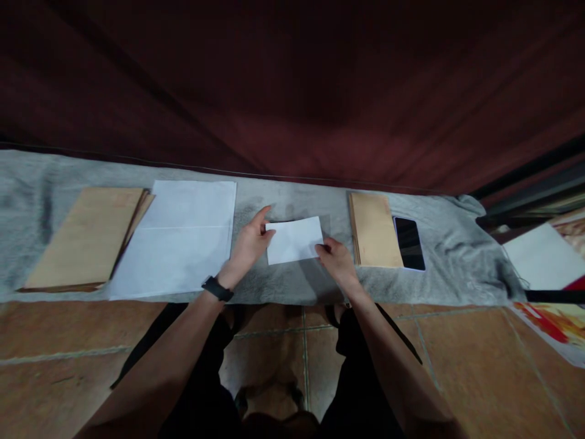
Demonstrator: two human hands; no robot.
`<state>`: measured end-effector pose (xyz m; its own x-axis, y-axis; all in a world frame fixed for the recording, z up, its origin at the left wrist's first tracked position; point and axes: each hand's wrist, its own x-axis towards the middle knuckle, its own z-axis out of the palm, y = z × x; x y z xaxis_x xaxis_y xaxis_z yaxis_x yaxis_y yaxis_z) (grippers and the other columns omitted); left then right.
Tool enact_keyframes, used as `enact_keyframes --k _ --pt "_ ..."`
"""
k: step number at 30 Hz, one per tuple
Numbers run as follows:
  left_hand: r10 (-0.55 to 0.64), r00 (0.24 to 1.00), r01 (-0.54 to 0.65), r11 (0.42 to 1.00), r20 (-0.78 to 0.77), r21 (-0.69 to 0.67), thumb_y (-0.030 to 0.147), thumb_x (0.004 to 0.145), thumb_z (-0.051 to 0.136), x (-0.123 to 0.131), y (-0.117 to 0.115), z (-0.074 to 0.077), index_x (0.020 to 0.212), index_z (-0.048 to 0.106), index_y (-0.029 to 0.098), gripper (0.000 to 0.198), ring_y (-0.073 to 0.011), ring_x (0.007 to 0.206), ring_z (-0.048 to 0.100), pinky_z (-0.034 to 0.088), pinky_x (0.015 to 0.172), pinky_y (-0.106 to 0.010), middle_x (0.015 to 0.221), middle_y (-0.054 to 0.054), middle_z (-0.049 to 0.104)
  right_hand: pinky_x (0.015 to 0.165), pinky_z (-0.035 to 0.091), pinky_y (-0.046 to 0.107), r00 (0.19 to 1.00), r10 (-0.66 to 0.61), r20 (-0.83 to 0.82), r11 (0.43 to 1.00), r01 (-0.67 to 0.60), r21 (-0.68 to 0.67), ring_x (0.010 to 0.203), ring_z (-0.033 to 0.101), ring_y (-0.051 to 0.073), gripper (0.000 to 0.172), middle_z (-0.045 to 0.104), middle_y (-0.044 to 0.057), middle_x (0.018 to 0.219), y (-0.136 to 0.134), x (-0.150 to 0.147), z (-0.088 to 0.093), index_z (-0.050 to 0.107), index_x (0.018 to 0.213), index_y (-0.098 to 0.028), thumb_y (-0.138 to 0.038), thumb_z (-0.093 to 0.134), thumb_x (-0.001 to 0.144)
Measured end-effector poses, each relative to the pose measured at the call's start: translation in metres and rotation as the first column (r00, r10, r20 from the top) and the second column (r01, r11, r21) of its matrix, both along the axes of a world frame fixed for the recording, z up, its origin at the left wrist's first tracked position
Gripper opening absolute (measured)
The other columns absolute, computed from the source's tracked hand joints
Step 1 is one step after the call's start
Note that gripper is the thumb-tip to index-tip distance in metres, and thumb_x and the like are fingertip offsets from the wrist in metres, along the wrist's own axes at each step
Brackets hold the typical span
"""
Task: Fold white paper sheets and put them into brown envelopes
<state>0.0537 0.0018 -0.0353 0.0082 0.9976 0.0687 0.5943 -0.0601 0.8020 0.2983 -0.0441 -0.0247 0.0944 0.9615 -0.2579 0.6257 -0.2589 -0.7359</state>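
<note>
A folded white sheet of paper (pixel 295 239) is held a little above the grey cloth (pixel 292 281) in front of me. My left hand (pixel 250 242), with a black watch on its wrist, pinches the sheet's left edge. My right hand (pixel 337 258) pinches its lower right corner. Both hands are closed on the paper.
A stack of white sheets (pixel 180 235) lies left of my hands, with a pile of brown envelopes (pixel 89 235) further left. To the right lie another stack of brown envelopes (pixel 373 230) and a black phone (pixel 409 242). A dark red curtain hangs behind; tiled floor lies below.
</note>
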Motion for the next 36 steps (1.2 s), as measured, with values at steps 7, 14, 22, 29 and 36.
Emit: enact_keyframes --k 7,14,22,29,36 --pt "-0.01 0.948 0.079 0.976 -0.317 0.205 0.017 0.095 0.05 0.019 -0.017 0.007 0.145 0.056 0.017 0.05 -0.03 0.136 0.055 0.044 0.116 -0.047 0.145 -0.015 0.059 0.066 0.048 0.024 0.982 0.074 0.175 0.996 -0.066 -0.052 0.07 0.072 0.017 0.024 0.072 0.0 0.066 -0.003 0.0 0.005 0.071 0.082 -0.022 -0.032 0.057 0.097" --pt "-0.22 0.842 0.314 0.942 -0.493 0.115 0.041 0.105 0.039 0.046 -0.046 -0.014 0.16 0.036 0.01 0.063 -0.0328 0.16 0.02 0.02 0.129 -0.056 0.171 -0.018 0.027 0.089 0.054 0.041 0.94 -0.024 0.34 0.992 -0.019 0.123 0.093 0.074 0.03 0.023 0.077 0.014 0.093 -0.011 0.0 0.001 0.071 0.104 -0.021 -0.038 0.055 0.1" --pt "-0.251 0.777 0.353 0.933 -0.577 0.069 0.029 0.104 0.032 0.045 -0.045 -0.019 0.16 0.037 0.01 0.059 -0.0288 0.161 0.02 0.017 0.131 -0.052 0.171 -0.016 0.026 0.127 0.03 0.048 0.904 0.316 0.289 0.84 -0.408 0.358 0.153 0.038 0.027 0.054 0.043 0.013 0.164 -0.01 -0.031 -0.008 0.044 0.157 -0.016 -0.037 0.034 0.109" --pt "-0.205 0.807 0.315 0.943 -0.554 0.11 0.031 0.105 0.031 0.033 -0.049 -0.023 0.161 0.034 0.005 0.062 -0.0289 0.16 0.022 0.021 0.13 -0.05 0.17 -0.018 0.028 0.131 0.018 0.05 0.809 0.255 0.53 0.837 -0.459 0.298 0.159 0.026 0.027 0.058 0.031 0.012 0.17 -0.014 -0.036 -0.03 0.036 0.162 -0.015 -0.04 0.036 0.11" --pt "-0.138 0.816 0.237 0.966 -0.562 0.106 0.042 0.106 0.03 0.025 -0.055 -0.021 0.161 0.033 0.003 0.067 -0.0307 0.159 0.025 0.02 0.13 -0.051 0.169 -0.021 0.03 0.129 0.02 0.052 0.8 0.193 0.568 0.854 -0.422 0.304 0.157 0.029 0.03 0.06 0.031 0.015 0.169 -0.011 -0.018 -0.034 0.034 0.162 -0.012 -0.041 0.037 0.11"
